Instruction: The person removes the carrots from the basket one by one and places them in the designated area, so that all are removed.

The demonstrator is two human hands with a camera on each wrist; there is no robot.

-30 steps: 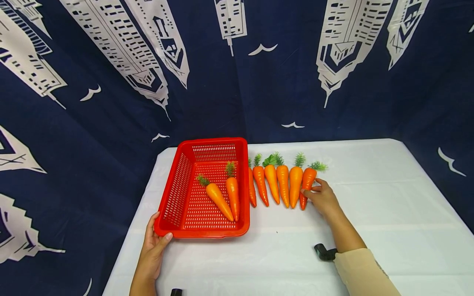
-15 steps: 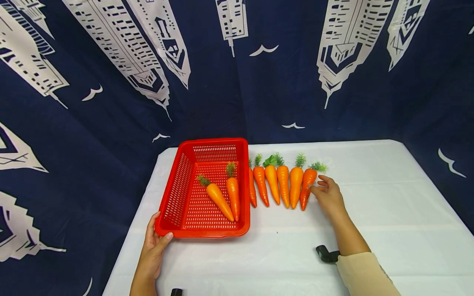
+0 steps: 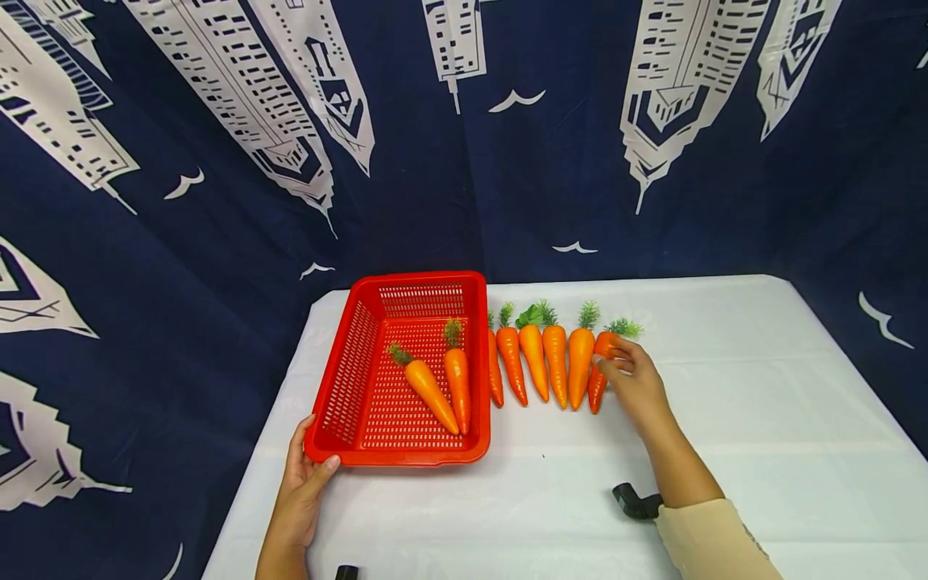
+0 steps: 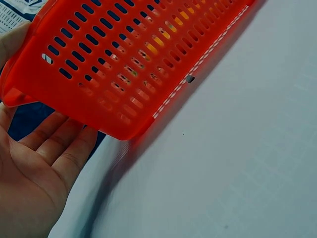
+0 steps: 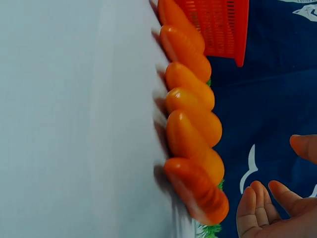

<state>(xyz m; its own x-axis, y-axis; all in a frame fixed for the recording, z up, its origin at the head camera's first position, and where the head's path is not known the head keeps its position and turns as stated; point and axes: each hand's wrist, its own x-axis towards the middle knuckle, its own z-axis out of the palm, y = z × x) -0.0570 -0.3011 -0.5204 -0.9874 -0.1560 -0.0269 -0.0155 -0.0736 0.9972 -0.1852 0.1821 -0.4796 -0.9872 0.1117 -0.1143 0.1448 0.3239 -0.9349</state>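
At the near left corner of the red basket (image 3: 399, 460), the left hand (image 3: 296, 503) grips the rim, thumb on top. In the left wrist view its fingers (image 4: 62, 141) lie under the basket's (image 4: 59, 96) edge. Two orange carrots (image 3: 429, 393) with green tops lie inside. Right of the basket, several carrots (image 3: 580, 366) lie side by side. The right hand (image 3: 641, 395) is over the rightmost, redder carrot (image 3: 598, 391), thumb and fingers parted. In the right wrist view this hand (image 5: 277, 213) is beside that carrot (image 5: 198, 193), a gap between them.
A white cloth (image 3: 551, 507) covers the table. A dark blue curtain (image 3: 507, 185) with white buildings and birds hangs behind it. A black device (image 3: 636, 503) is at the right wrist; another black piece (image 3: 346, 573) shows at the bottom edge.
The right hand has come off the lower part of the rightmost carrot, then moved back over its upper part. The left hand and basket have stayed in place.
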